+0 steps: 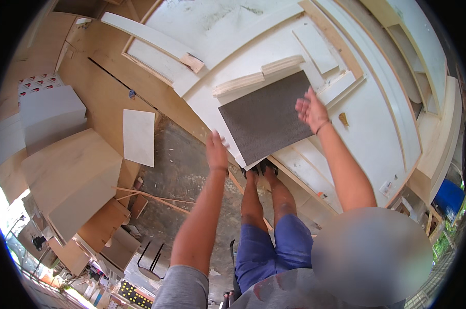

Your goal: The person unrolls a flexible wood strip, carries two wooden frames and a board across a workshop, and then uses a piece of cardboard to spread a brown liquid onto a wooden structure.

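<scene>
left hand (216,150) looks kinda smeared. a blurry oval (372,257) hides the right shoulder, the grey shirt (282,292) runs off the bottom, and lower-left clutter (96,293) is too tiny to tell.

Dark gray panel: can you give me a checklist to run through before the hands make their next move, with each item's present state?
1. Left hand on the dark gray panel: not ok; it is beside the left edge, apart from it.
2. Right hand gripping: not ok; its fingers are open at the right edge, contact unclear.
3. Panel's top bare of loose pieces: ok.
4. Far side free of obstacles: not ok; pale wooden pieces lie close to it.
5. Feet clear of the near corner: cannot tell; they show right beside it, depth unclear.
</scene>
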